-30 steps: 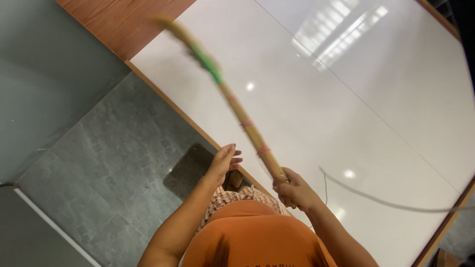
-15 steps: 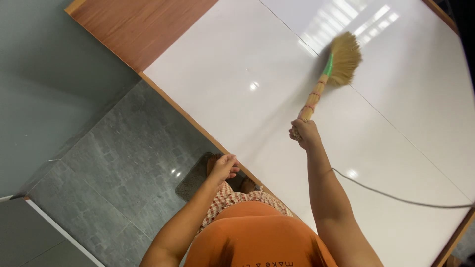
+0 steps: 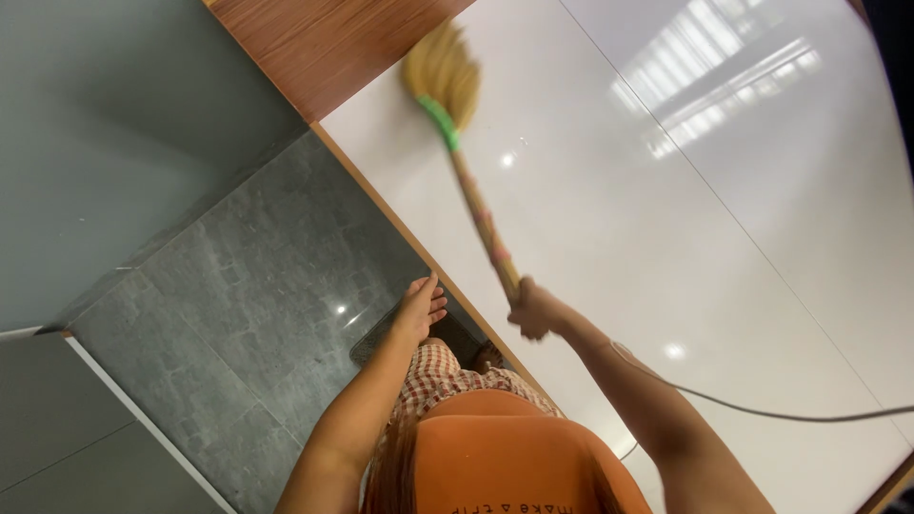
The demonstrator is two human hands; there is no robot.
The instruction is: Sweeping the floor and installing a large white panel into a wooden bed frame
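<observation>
A: Sweeping — broom (image 3: 447,81), straw head with a green band, sits at the far corner of the glossy white floor (image 3: 666,238), just beside the wooden strip (image 3: 324,48).
B: Grips?
A: Right hand (image 3: 535,309) fully closed around the handle's lower end. Left hand (image 3: 421,306) flat, fingers spread, holding nothing, over the grey tiles (image 3: 248,286).
B: Progress?
A: Can't judge; no visible dust or pile, white floor looks clean everywhere. A thin cable (image 3: 762,411) trails across near the arm.
</observation>
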